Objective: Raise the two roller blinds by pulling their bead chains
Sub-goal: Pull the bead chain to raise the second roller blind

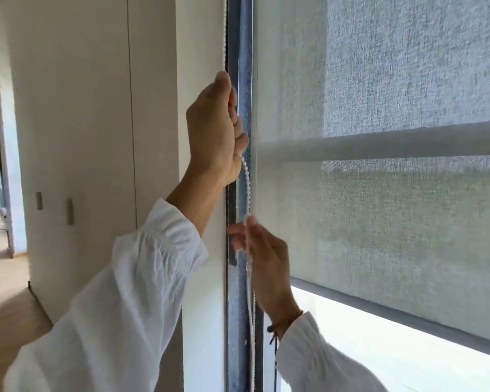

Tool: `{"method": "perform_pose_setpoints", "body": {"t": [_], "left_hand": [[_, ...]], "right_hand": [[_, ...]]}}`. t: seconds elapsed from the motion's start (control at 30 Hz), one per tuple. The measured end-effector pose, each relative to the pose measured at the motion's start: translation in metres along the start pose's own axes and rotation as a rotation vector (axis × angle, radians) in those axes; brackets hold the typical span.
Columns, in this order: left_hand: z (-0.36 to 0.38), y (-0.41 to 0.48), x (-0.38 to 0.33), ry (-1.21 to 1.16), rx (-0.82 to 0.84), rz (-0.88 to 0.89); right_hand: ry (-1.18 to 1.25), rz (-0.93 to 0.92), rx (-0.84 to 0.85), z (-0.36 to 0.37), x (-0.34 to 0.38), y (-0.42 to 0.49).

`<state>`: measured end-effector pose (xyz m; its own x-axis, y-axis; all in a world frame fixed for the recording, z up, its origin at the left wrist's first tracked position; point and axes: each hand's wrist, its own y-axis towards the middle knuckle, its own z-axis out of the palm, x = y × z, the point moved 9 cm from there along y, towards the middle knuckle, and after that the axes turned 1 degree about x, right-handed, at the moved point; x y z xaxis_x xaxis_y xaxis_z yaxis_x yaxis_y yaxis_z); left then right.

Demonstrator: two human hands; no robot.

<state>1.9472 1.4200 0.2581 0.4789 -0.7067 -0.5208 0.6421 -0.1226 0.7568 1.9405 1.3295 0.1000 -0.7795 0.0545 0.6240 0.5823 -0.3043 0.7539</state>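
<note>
The bead chain (248,182) is white, the roller blind (393,222) a pale grey-green weave with a grey bottom bar. Both sleeves (130,292) are white; the wall (96,108) is beige.

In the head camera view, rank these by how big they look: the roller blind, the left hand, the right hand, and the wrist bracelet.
1. roller blind, by far the largest.
2. left hand and right hand: the left looks slightly bigger, but their distances from the camera differ, so no firm ranking.
3. wrist bracelet, smallest.

Daylight glares under the blind (379,193); soft blur, wide-angle bending.
</note>
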Motion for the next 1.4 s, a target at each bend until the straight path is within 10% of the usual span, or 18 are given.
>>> {"method": "perform_pose_setpoints", "body": {"t": [0.57, 0.77, 1.07, 1.4], "left_hand": [[-0.089, -0.115, 0.148, 0.146, 0.159, -0.301], [-0.123, -0.056, 0.154, 0.034, 0.252, -0.456], [-0.069, 0.074, 0.054, -0.069, 0.345, -0.285], [-0.089, 0.091, 0.058, 0.134, -0.034, 0.028]], "right_hand": [[0.147, 0.042, -0.138, 0.029, 0.055, 0.088], [-0.137, -0.268, -0.286, 0.041, 0.039, 0.095], [-0.384, -0.400, -0.413, 0.043, -0.040, 0.043], [-0.425, -0.237, -0.281, 0.041, -0.094, 0.041]]}}
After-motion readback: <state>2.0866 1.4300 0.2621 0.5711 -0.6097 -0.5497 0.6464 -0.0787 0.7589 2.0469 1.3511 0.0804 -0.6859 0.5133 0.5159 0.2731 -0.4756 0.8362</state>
